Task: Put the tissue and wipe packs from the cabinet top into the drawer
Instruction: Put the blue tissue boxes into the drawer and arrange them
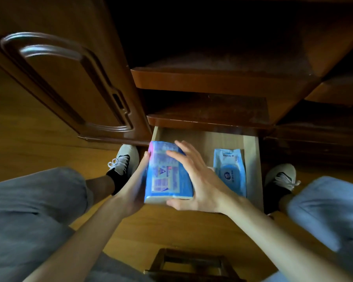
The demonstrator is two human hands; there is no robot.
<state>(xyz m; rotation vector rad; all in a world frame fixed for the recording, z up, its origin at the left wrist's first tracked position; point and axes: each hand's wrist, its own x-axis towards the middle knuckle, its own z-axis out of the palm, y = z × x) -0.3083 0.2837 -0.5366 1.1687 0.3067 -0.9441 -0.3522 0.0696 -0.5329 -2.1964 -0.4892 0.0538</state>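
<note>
— Left hand (136,188)?
— Cupped along the left edge of the tissue pack (167,174), thumb up by the pink far corner, fingers hidden underneath. Gripping, not flat.
— And the right hand (194,180)?
— Spread wide over the top and right side of the same pack, fingers straight and fanned, thumb hooked under the near end. Pressing and steadying rather than curled tight.
— Where, against the drawer (251,159)?
— Held over the left half of the open drawer, near end level with the drawer's front edge. Cannot tell whether resting on the drawer floor or just above.
— Look of the pack?
— Soft rectangular block, glossy blue plastic wrap, printed panels, pink strip at the far left corner, white at the near end.
— Anything else inside the drawer?
— Wipe pack (229,171), lying flat in the right half, close to the right wall. Pale blue crinkled film, darker oval flap on top. Just beside the right hand, not touched.
— Drawer itself?
— Pale raw wood inside, straight thin walls. Pulled out from under a dark glossy shelf (208,119) of the brown cabinet.
— Left of the drawer?
— Cabinet door (69,82), varnished, with a raised arched moulding.
</note>
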